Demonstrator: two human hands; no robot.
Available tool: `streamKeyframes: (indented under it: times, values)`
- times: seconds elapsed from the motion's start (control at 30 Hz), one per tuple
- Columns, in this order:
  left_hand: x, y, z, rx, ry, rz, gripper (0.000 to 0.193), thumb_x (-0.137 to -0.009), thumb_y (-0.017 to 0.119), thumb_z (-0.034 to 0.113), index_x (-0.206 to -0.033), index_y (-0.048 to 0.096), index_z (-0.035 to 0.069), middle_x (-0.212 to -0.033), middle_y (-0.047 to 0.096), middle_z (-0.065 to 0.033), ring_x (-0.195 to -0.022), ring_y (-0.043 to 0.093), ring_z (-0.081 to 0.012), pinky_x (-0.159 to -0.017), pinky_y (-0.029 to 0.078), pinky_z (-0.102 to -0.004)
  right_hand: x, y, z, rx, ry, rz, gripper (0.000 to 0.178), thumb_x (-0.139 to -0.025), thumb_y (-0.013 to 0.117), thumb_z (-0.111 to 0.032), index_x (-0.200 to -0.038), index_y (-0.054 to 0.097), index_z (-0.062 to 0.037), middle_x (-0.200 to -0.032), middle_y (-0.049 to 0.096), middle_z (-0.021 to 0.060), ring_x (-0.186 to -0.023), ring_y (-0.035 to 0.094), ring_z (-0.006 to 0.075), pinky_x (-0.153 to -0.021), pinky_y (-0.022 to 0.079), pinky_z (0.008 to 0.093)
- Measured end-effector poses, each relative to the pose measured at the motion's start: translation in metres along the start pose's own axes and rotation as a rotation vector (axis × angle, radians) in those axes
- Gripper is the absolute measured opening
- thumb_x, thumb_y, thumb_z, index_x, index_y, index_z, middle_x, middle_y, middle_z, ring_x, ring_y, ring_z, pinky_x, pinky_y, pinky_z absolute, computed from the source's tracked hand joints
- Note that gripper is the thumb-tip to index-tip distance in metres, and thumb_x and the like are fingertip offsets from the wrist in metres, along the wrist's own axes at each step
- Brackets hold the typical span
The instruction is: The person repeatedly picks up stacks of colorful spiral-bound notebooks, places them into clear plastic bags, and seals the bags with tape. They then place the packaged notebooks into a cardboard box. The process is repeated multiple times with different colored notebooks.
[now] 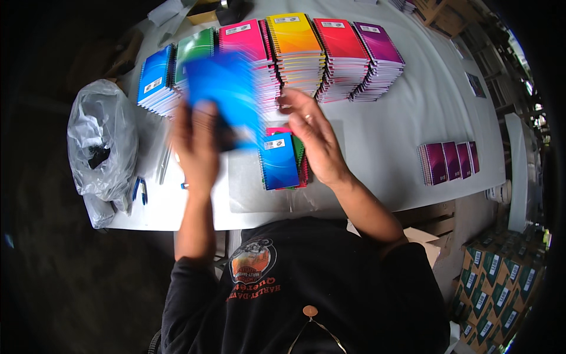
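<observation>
White surface point(413, 130) fills the upper middle, w/ six stacks of spiral notebooks point(330, 53) in a row along its far side: blue, green, pink, yellow-orange, red, purple, each top cover w/ a small white rectangular label near its far edge. Crumpled clear plastic bag point(100, 141) sits at the surface's left end, something dark inside. Lower right, off the surface, cartons point(495, 289) packed w/ green-and-orange boxes, white labels on top. Right part of surface: short row of purple notebooks point(448, 162), well apart from the main stacks. Centre, near the person: small pile point(282, 160) w/ a blue notebook on top, white label at its far edge, green and pink covers poking out under it. Left hand point(197, 147), grip clamped on a blue notebook point(227, 94) held up over the surface, motion-blurred. Right hand point(312, 133), fingers apart, holds nothing, hovers just beside the pile's right edge. Blue pens point(140, 190) lie near the bag.
</observation>
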State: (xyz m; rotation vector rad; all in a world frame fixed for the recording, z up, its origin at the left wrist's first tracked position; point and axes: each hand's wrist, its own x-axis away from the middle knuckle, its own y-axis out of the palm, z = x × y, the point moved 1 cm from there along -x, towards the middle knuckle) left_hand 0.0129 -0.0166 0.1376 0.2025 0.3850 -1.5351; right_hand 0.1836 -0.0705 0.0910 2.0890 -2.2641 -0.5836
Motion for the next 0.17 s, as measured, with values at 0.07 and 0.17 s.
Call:
streamKeyframes:
  times: [0.07,0.17]
  values:
    - [-0.059,-0.037,-0.002,-0.077,0.315,0.245,0.041,-0.091,0.056,0.02,-0.126,0.048,0.0,-0.092,0.06,-0.0067,-0.079,0.053,-0.0092,-0.07,0.042,-0.0208,0.001,-0.011,0.003,0.128,0.053,0.162,0.054,-0.09,0.055,-0.027,-0.133,0.035,-0.0007,-0.127,0.045,0.0128,-0.117,0.04,0.0191,-0.098,0.033,0.0314]
    - [-0.135,-0.106,-0.069,-0.803,0.367,0.262,0.047,-0.09,0.055,0.027,-0.133,0.045,0.01,-0.123,0.055,-0.0169,-0.105,0.057,-0.0341,-0.091,0.041,-0.0348,0.009,-0.036,0.066,0.039,0.41,0.36,0.075,-0.081,0.064,-0.033,-0.141,0.026,-0.0091,-0.14,0.031,0.0178,-0.13,0.03,0.0259,-0.108,0.02,0.0384]
